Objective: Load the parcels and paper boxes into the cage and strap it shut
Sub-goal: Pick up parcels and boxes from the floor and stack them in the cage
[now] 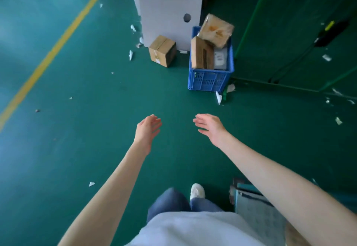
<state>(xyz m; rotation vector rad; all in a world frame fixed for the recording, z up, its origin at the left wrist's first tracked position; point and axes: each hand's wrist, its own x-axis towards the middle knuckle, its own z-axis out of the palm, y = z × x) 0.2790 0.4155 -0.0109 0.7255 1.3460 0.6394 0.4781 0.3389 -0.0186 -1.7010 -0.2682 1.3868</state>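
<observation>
A brown cardboard box (162,51) sits on the green floor ahead. To its right stands a blue plastic crate (209,79) holding an upright brown box (201,53), a tan padded parcel (216,30) leaning on top and a grey parcel (220,58). My left hand (147,130) and my right hand (210,126) are stretched forward over bare floor, palms facing each other, fingers straight, both holding nothing. They are well short of the box and the crate. A corner of a cage or cart base (251,201) shows at the lower right.
A white panel (168,19) with a round hole leans on a white cabinet behind the box. A green metal frame (251,23) runs along the right. A yellow floor line (58,43) crosses the left. Paper scraps litter the floor.
</observation>
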